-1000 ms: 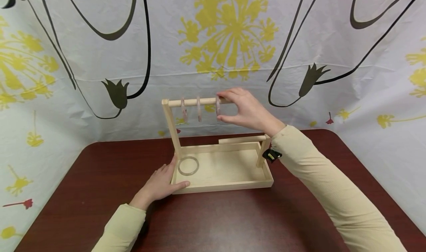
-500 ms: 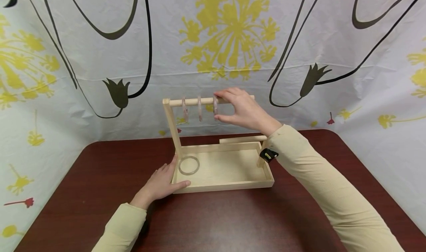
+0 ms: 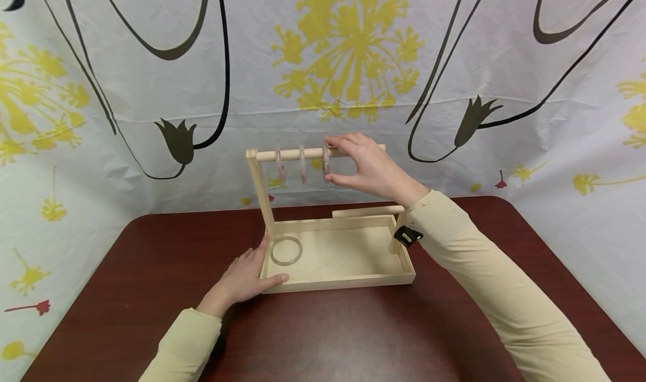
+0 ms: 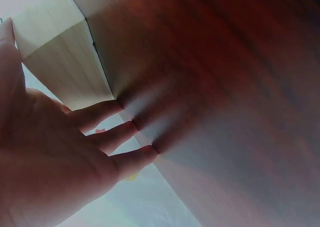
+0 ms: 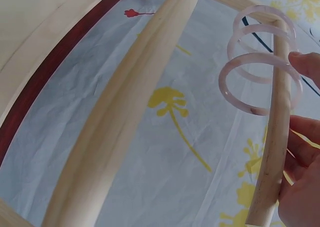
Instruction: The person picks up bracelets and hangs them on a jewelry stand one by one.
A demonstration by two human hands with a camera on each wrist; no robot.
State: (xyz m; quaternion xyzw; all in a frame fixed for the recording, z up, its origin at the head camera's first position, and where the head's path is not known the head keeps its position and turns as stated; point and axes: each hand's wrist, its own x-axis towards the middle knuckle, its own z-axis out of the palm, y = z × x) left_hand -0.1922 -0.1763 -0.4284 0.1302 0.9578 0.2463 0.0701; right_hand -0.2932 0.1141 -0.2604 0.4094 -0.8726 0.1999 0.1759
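While half-closed right grip (image 3: 372,166) (wrist view: cropped) pinches rightmost ring (image 3: 326,164) | left grip (image 3: 241,276) splayed against tray (image 3: 343,283)

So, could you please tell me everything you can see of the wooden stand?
The wooden stand is pale, apparently unpainted wood, upright on the dark table. Its shallow rectangular tray has a tall left post bearing an upper bar, free at its right end, and a short right post bearing a lower bar. Three rings encircle the upper bar, the rightmost held by the right hand; a fourth ring lies flat in the tray near its left end, where the left hand rests.
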